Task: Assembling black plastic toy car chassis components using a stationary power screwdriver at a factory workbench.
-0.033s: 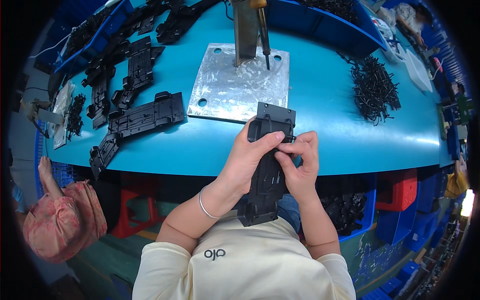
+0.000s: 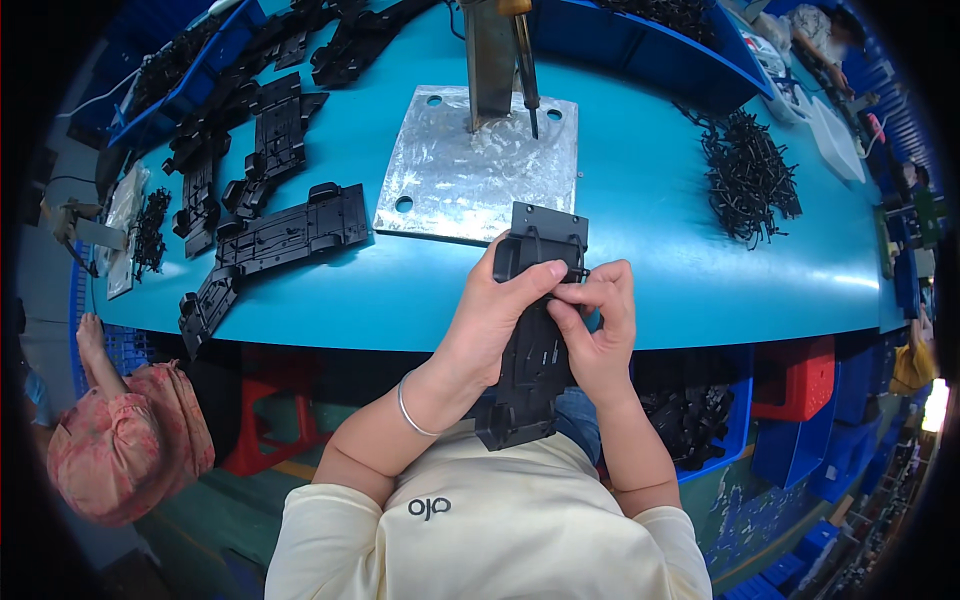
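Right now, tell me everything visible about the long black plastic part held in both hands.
The long black plastic part is a narrow moulded panel, matte and ribbed, with slots and a wider squared head at its far end. It stands lengthwise away from the person, its far end over the edge of the blue table, its near end against the person's body. The left hand wraps its left side; the right hand pinches its right edge near the head.

One head-worn fisheye view looks steeply down, close over the blue table (image 2: 650, 270).
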Demonstrator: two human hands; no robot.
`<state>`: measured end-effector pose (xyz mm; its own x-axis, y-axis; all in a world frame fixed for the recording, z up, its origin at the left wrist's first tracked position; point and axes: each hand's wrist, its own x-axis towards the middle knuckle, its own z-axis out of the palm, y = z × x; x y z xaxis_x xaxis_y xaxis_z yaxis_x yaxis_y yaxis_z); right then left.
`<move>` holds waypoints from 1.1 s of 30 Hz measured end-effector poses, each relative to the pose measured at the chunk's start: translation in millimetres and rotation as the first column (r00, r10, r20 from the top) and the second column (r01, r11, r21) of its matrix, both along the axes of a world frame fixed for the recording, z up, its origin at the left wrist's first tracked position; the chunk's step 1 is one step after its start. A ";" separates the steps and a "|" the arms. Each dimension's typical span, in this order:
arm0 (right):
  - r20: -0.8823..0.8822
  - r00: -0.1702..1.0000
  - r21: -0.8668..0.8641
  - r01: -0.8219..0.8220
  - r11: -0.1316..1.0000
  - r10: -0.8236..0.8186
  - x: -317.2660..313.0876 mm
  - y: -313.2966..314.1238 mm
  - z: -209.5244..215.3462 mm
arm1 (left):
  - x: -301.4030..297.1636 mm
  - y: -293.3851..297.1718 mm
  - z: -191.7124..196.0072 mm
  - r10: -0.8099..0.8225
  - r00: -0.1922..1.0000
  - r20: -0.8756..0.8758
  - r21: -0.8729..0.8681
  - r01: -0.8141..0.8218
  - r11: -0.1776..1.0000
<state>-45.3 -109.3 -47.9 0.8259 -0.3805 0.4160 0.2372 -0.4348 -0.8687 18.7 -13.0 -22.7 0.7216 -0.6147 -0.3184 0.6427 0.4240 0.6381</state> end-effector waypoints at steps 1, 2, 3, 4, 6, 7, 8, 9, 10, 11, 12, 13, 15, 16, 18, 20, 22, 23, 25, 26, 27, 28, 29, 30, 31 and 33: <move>-0.016 1.000 0.006 -0.010 1.000 0.010 0.9 -0.6 0.0 | 0.4 0.4 -1.5 0.012 1.000 0.011 -0.008 -0.011 1.000; -0.032 0.999 0.012 -0.020 1.000 0.020 3.1 -1.3 -0.2 | 1.0 0.9 -2.5 0.023 0.999 0.023 -0.017 -0.023 1.000; -0.090 0.996 0.038 0.007 0.999 -0.003 4.9 -3.0 -1.9 | 0.9 1.4 -0.9 0.041 0.999 0.029 0.008 -0.041 0.999; -0.092 0.996 0.126 0.028 0.992 -0.017 7.9 -2.2 -4.9 | 0.9 1.4 0.1 0.038 0.999 0.029 0.011 -0.039 0.999; -0.123 0.992 0.274 0.010 0.962 0.025 11.7 -3.0 -6.6 | 0.8 -0.2 1.8 0.069 0.997 0.024 0.013 -0.069 0.998; -0.123 0.992 0.275 0.011 0.961 0.023 13.0 -3.1 -5.4 | 1.2 -0.1 2.1 0.067 0.997 0.025 0.014 -0.067 0.998; -0.123 0.982 0.465 -0.070 0.882 0.143 13.9 -2.2 -2.9 | 1.2 0.8 2.2 0.066 0.998 0.020 0.003 -0.066 0.998; -0.097 0.961 0.636 -0.140 0.759 0.258 14.1 -1.7 -0.5 | 1.1 1.5 2.5 0.065 0.998 0.015 -0.007 -0.065 0.998; -0.096 0.962 0.638 -0.138 0.757 0.256 13.7 -1.7 1.7 | 0.5 1.9 2.9 0.063 0.998 0.015 -0.005 -0.063 0.998; -0.079 0.953 0.691 -0.158 0.705 0.291 13.4 -1.7 3.5 | 0.1 2.4 3.2 0.063 0.996 0.070 0.028 -0.065 0.997; -0.059 0.944 0.741 -0.176 0.648 0.324 13.1 -1.6 4.5 | -0.4 2.8 3.7 0.061 0.990 0.126 0.061 -0.069 0.996; -0.057 0.946 0.743 -0.174 0.647 0.320 13.2 -0.7 4.7 | -1.0 3.1 5.5 0.055 0.990 0.128 0.065 -0.064 0.996; 0.010 0.975 0.707 -0.164 0.688 0.222 12.9 1.1 3.8 | -2.7 2.8 8.6 0.061 0.967 0.248 0.118 -0.092 0.989; 0.012 0.976 0.710 -0.161 0.686 0.217 11.9 1.3 5.1 | -2.7 3.3 7.6 0.054 0.967 0.249 0.122 -0.087 0.989; -0.035 0.967 0.817 -0.119 0.564 0.254 8.9 2.8 11.4 | -1.4 6.6 4.5 0.018 0.950 0.312 0.151 -0.069 0.986; -0.045 0.972 0.813 -0.097 0.574 0.229 6.8 4.4 16.4 | 0.9 7.8 2.2 0.017 0.950 0.313 0.140 -0.064 0.988; -0.055 0.977 0.808 -0.077 0.584 0.206 4.9 4.7 21.6 | 3.5 11.1 -8.3 0.078 0.917 0.392 0.134 -0.140 0.981; -0.073 0.984 0.784 -0.043 0.620 0.161 4.2 4.2 24.7 | 4.7 14.6 -6.6 0.084 0.878 0.471 0.189 -0.193 0.963; -0.099 0.991 0.735 0.011 0.678 0.090 2.9 4.6 28.7 | 8.9 24.4 -10.3 -0.017 0.761 0.649 0.300 -0.235 0.925; -0.099 0.991 0.737 0.011 0.676 0.092 2.8 5.6 28.3 | 7.9 26.4 -10.4 -0.059 0.778 0.626 0.293 -0.164 0.942; -0.093 0.993 0.699 0.011 0.715 0.076 2.7 6.5 27.9 | 6.8 27.4 -10.5 -0.101 0.791 0.603 0.283 -0.093 0.955; -0.087 0.994 0.660 0.012 0.751 0.061 2.5 7.2 27.5 | 6.4 26.6 -11.3 -0.104 0.772 0.627 0.283 -0.102 0.954; -0.086 0.994 0.661 0.011 0.750 0.061 2.6 8.0 27.6 | 7.2 26.6 -11.8 -0.105 0.772 0.627 0.285 -0.102 0.953; -0.084 0.995 0.652 0.019 0.758 0.047 2.3 8.7 27.8 | 8.0 26.6 -12.2 -0.109 0.761 0.640 0.299 -0.116 0.947; -0.083 0.996 0.643 0.028 0.765 0.033 2.2 9.0 28.1 | 8.4 26.5 -12.2 -0.114 0.749 0.652 0.314 -0.130 0.941; -0.088 0.995 0.634 0.025 0.773 0.040 2.1 9.1 28.4 | 8.1 26.3 -11.0 -0.106 0.752 0.650 0.308 -0.134 0.942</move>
<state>-43.2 -100.2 -19.5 0.8516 -0.5242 0.0053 0.1437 0.2238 -0.9640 26.9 13.3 -33.7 0.8306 -0.5538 0.0589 0.0152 0.1282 0.9916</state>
